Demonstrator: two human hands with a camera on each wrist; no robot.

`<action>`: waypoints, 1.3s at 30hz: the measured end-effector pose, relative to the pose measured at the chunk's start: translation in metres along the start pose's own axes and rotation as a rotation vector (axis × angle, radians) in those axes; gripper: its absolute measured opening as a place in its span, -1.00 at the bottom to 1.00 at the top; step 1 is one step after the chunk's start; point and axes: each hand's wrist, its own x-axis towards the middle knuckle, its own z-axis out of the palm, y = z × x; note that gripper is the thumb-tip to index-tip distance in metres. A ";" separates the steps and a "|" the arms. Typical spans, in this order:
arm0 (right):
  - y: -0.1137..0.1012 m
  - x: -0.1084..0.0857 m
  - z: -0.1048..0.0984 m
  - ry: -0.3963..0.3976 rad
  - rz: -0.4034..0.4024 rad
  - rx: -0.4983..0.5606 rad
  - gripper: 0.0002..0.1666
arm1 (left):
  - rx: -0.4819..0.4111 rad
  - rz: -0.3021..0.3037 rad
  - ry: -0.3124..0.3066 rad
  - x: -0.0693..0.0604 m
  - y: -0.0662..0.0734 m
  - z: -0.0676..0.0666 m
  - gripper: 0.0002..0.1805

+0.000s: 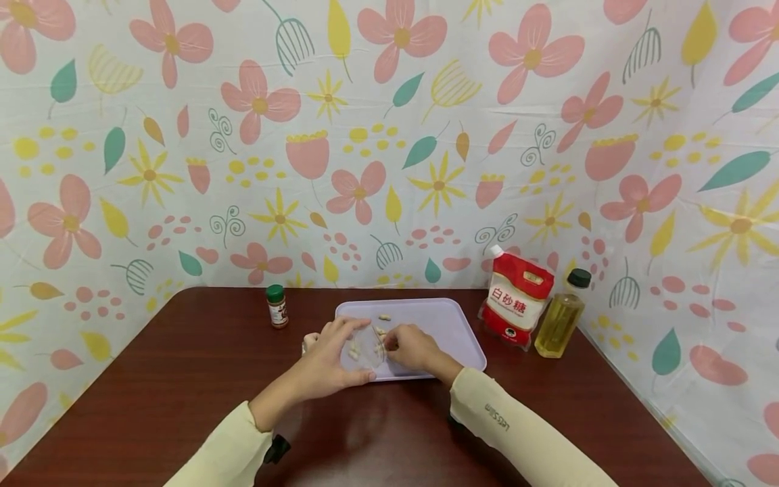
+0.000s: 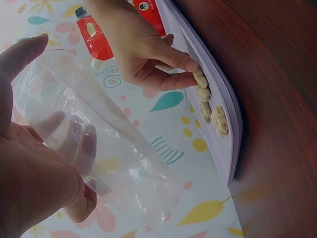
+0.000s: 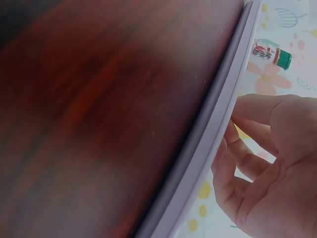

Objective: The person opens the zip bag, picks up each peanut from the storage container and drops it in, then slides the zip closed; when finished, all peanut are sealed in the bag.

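Note:
A clear plastic bag (image 2: 106,134) is held in my left hand (image 1: 327,358), spread between thumb and curved fingers above the left part of a pale lilac tray (image 1: 441,331). Some fingers show through its film. My right hand (image 1: 412,347) reaches over the tray, and in the left wrist view its thumb and index finger pinch a peanut (image 2: 200,78). Several other unshelled peanuts (image 2: 219,121) lie on the tray close to those fingertips. In the right wrist view the tray rim (image 3: 205,144) hides the right fingertips.
A small green-capped seasoning jar (image 1: 277,308) stands left of the tray. To the right are a red and white sugar pouch (image 1: 517,297) and a dark-capped bottle of yellow oil (image 1: 561,318). A flowered cloth (image 1: 377,135) hangs behind the dark wooden table (image 1: 182,379).

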 end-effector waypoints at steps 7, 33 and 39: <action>-0.001 0.002 0.002 -0.006 0.003 -0.048 -0.91 | -0.007 -0.015 -0.005 -0.001 0.000 0.000 -0.17; 0.000 -0.009 -0.011 0.102 -0.041 -0.026 -0.94 | -0.006 -0.052 -0.011 -0.004 0.001 0.003 -0.16; -0.003 -0.017 -0.019 0.150 -0.080 0.024 -0.93 | 0.018 -0.054 0.016 -0.003 0.000 0.006 -0.17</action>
